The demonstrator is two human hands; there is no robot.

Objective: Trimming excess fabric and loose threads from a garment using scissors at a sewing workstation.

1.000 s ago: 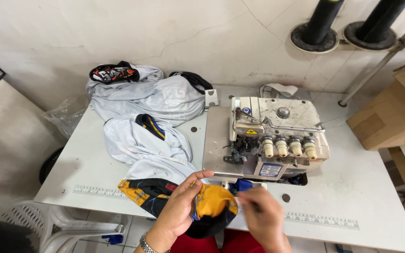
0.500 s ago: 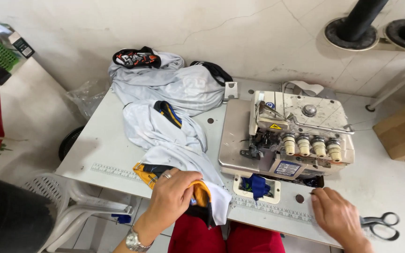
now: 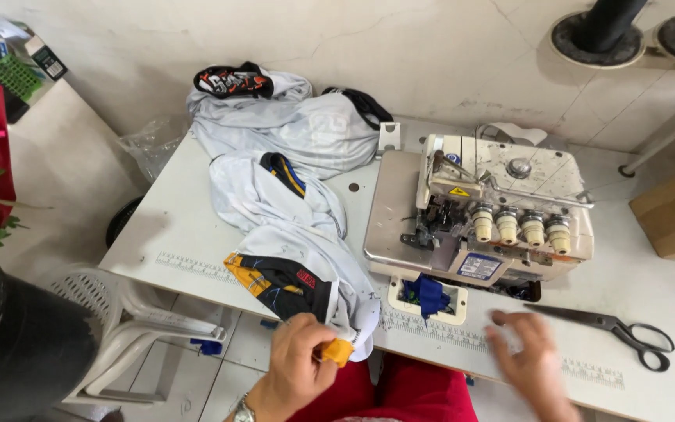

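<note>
At the front edge of the white bench (image 3: 197, 234), the left hand (image 3: 294, 367) is closed, pinching the yellow corner of a white, black and yellow cloth shirt (image 3: 294, 258). The shirt lies just above that hand. The right hand (image 3: 529, 355) is open and empty, near the black-handled metal scissors (image 3: 611, 324).
</note>
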